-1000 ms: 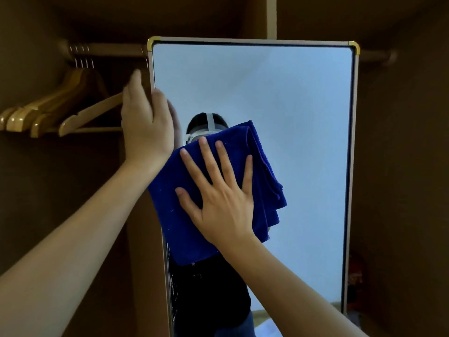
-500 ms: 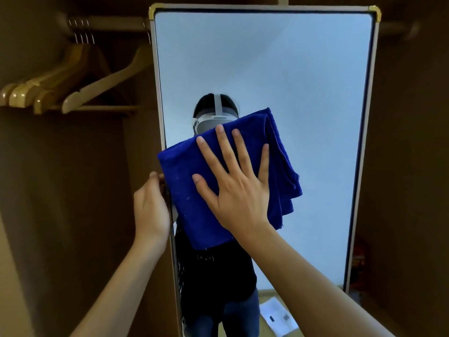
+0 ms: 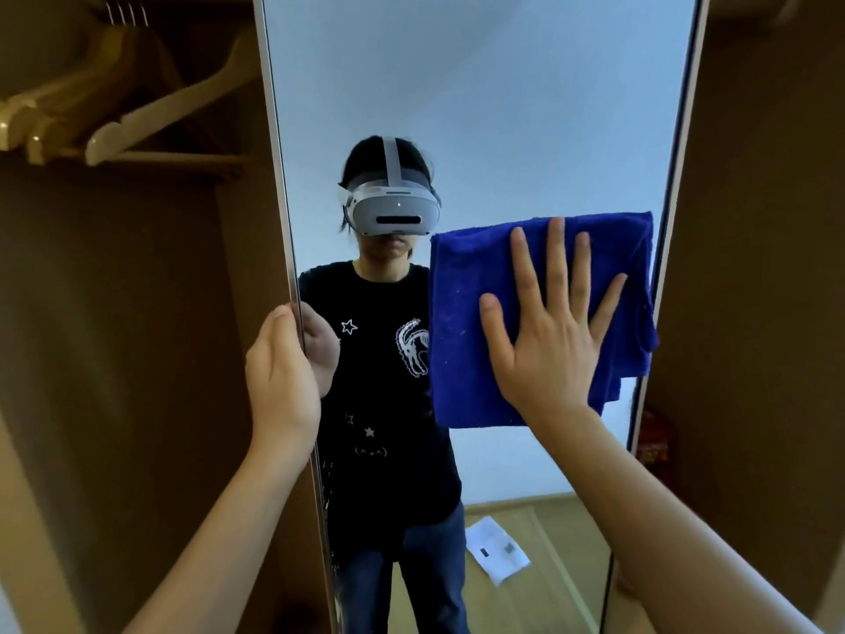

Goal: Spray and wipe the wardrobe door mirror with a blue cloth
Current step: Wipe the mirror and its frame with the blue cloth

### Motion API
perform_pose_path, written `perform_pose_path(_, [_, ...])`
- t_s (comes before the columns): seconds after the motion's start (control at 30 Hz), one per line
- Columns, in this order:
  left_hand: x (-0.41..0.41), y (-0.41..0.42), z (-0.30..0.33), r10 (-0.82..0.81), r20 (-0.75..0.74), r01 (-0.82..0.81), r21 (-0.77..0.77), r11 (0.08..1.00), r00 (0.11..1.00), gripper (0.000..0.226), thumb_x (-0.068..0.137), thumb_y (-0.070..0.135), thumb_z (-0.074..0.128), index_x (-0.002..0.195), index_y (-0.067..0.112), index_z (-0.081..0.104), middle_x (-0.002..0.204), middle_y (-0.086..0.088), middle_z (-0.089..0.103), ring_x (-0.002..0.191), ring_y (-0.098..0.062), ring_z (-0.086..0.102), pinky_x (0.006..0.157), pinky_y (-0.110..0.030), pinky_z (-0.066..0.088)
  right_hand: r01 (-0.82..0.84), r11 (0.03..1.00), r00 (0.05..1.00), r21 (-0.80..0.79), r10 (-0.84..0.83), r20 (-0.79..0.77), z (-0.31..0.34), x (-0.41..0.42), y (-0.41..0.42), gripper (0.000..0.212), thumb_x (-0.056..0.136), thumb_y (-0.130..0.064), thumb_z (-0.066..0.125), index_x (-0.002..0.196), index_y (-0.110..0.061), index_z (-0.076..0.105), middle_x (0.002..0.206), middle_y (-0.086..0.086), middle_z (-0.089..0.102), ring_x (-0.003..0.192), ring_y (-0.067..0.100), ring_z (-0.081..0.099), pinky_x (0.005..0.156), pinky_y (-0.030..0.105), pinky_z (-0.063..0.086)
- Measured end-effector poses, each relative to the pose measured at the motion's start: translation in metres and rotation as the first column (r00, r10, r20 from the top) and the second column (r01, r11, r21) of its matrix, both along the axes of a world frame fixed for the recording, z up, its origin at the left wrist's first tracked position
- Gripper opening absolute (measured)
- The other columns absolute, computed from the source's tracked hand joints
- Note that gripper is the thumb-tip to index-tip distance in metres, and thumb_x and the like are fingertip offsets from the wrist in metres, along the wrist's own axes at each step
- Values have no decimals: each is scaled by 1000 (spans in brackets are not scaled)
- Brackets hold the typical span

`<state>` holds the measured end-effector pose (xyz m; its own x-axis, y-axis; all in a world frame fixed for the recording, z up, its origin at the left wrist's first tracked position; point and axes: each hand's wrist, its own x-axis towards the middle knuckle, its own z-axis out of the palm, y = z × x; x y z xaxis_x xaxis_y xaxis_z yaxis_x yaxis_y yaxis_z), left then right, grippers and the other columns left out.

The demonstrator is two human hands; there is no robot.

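Observation:
The tall wardrobe door mirror [image 3: 526,107] fills the middle of the head view, framed in pale metal. A folded blue cloth [image 3: 462,322] lies flat on the glass near its right edge. My right hand [image 3: 548,331] presses on the cloth with fingers spread and straight. My left hand [image 3: 279,372] grips the mirror's left edge at mid height, fingers wrapped round behind it. No spray bottle is in view. The mirror reflects a person in a dark shirt wearing a headset.
Several wooden hangers [image 3: 137,116] hang on a rail in the open wardrobe to the upper left. Brown wardrobe panels stand on both sides. A red object [image 3: 654,439] sits low behind the mirror's right edge. The reflection shows a white paper on the wooden floor.
My right hand has slid the cloth rightward across the glass towards the right edge. My left hand dropped from the top left corner to mid height on the left edge. The view tilted down.

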<state>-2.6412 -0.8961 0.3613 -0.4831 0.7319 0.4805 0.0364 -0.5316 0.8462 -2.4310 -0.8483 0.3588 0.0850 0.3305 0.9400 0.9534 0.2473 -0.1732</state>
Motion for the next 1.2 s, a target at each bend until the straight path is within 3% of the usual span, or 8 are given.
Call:
perform_pose_path(0.07, [2,-2,-4,1,-13,-1,-6,1000,1000,36,104,34,30,120,20,59,116,2,62,115,-10,55,107,-37,40,-9,1000,1000,-1,9,2,-13,-15,-3,63,98,-57,28,154,-34,12,164,-2,9,151,22,3,117,61,0])
perform_pose_path(0.17, [8,-4,-5,27,-41,-28,-13,1000,999,28,104,36,30,101,37,58,103,14,59,106,1,54,95,-26,41,-30,1000,995,-3,31,97,-25,-40,-5,64,97,-58,32,154,-35,14,163,-2,13,150,22,7,118,61,0])
perform_pose_path(0.33, [9,0,-7,55,-85,-56,-13,998,995,24,104,36,28,111,35,52,101,19,57,101,7,52,84,-17,39,-49,999,985,11,46,166,-3,-31,-1,63,96,-61,34,153,-38,19,163,-4,15,150,19,9,118,57,-2])
perform_pose_path(0.63, [11,3,-22,99,-108,-95,36,995,989,39,105,32,29,141,22,41,116,22,51,108,10,48,90,-8,34,-7,1000,1000,-29,7,7,-21,44,9,63,97,-60,24,154,-36,12,164,-3,5,151,20,0,118,59,-1])
perform_pose_path(0.83, [12,1,-52,139,-172,-134,42,990,975,44,105,35,29,146,21,35,145,1,45,133,-10,42,113,-34,34,-14,996,1000,-87,15,17,-75,35,6,64,97,-62,19,154,-37,7,164,-2,6,151,21,-1,118,59,-3])
perform_pose_path(1.0, [16,-3,-66,159,-201,-154,42,987,967,46,105,33,28,150,24,27,150,6,38,135,-4,37,111,-23,32,-38,998,993,-54,44,110,-42,54,9,63,97,-60,27,154,-36,15,163,0,12,150,23,4,118,58,-3])
perform_pose_path(1.13, [16,-1,-75,176,-185,-170,45,984,967,45,105,32,28,150,27,28,142,18,41,119,15,44,96,-4,35,-29,999,999,-19,30,32,-29,64,12,62,98,-59,26,154,-34,17,164,1,12,151,23,5,118,57,-3])
perform_pose_path(1.2, [17,-2,-79,187,-189,-180,53,982,964,44,105,30,29,149,25,30,141,16,43,121,11,45,98,-6,37,-18,1000,1000,-18,19,18,-42,62,12,62,98,-59,23,154,-33,17,163,2,13,151,24,6,118,58,-2])
